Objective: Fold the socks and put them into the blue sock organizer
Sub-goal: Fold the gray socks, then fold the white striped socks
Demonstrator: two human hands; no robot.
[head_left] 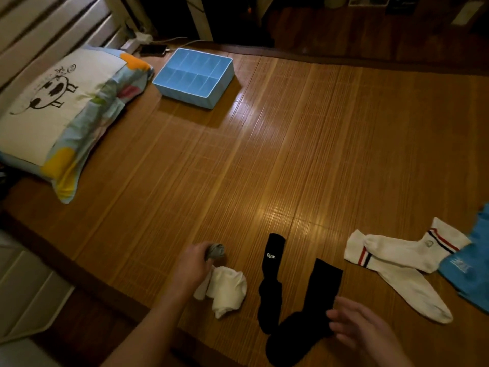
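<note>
While L hand (193, 263) grips grey roll, organizer lies far ahead

Because L fingers are curled round a rolled grey sock (216, 251), next step is prob. a carry. The blue sock organizer (194, 78) sits well apart, straight ahead of those fingers, compartments looking empty. L hand is the nearer one. R hand (357, 324) is blurred, fingers spread, gripping nothing, just R of the black socks (304, 313). Their long axes run fwd, away from the R fingers. A white bundle (227, 290) lies just beside the L hand, body-side.
</note>
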